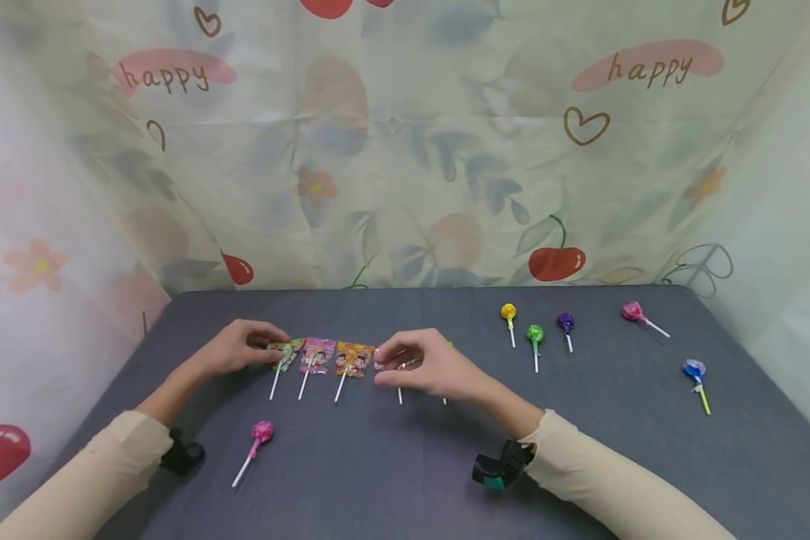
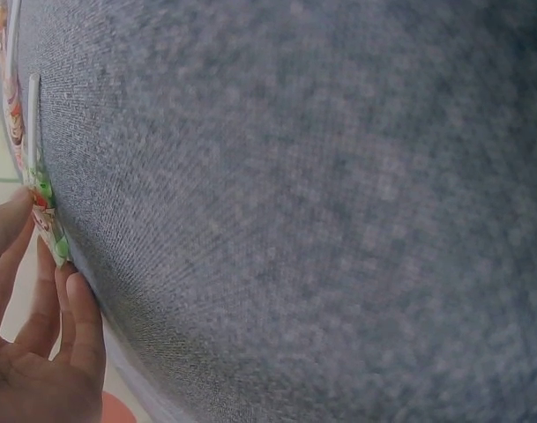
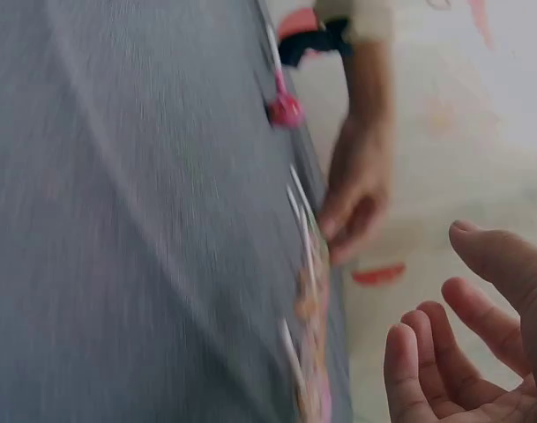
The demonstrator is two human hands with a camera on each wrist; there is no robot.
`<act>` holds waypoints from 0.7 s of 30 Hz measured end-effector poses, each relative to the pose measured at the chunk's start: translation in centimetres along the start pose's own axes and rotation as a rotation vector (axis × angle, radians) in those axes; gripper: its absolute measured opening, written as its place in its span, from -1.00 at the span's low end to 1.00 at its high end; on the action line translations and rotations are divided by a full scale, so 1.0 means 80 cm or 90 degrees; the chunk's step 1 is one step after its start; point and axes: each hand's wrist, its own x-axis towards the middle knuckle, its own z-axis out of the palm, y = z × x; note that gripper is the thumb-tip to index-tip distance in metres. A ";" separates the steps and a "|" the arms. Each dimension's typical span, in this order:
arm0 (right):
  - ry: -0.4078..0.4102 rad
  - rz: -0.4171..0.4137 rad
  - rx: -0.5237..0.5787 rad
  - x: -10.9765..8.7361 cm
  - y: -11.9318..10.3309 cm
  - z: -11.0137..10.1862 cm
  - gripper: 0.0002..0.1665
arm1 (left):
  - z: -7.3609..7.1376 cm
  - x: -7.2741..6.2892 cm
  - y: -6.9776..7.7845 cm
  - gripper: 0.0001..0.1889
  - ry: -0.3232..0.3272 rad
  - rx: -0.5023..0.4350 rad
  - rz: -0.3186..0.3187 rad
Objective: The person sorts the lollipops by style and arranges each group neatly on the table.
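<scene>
Thumb and fingers of the left hand [image 1: 241,347] pinch the green-wrapped flat lollipop [image 1: 293,355] at the left end of a row. I see the right hand [image 1: 436,367] loose, thumb apart from gently curved fingers, over the row's right end, hiding much of two further lollipops [image 1: 400,396]. The pink flat lollipop [image 1: 318,355] and orange flat lollipop [image 1: 354,359] lie close together between the hands, so sideways room there is tight. On the near side I have a broad stretch of grey cloth [image 1: 378,465], with the round pink lollipop [image 1: 262,431] in the way near the left wrist. The cloth's far edge runs along a patterned curtain [image 1: 405,180]. Rightward lie the yellow lollipop [image 1: 508,311], round green lollipop [image 1: 535,334] and purple lollipop [image 1: 565,322]; farther out, the red-pink lollipop [image 1: 632,310] and blue lollipop [image 1: 694,369], nearer the right edge.
</scene>
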 end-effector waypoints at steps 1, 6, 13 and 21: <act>0.007 0.001 -0.007 -0.004 0.002 -0.010 -0.73 | 0.000 0.000 -0.001 -0.72 0.000 0.000 0.000; 0.029 0.021 -0.046 -0.025 0.017 -0.059 -0.75 | 0.000 -0.001 -0.001 -0.71 -0.005 -0.008 0.010; 0.068 0.072 -0.103 -0.052 0.032 -0.122 -0.74 | -0.002 -0.002 -0.003 -0.71 -0.007 -0.010 0.004; 0.111 0.096 -0.131 -0.065 0.045 -0.178 -0.73 | -0.003 -0.002 -0.003 -0.71 -0.007 -0.009 0.010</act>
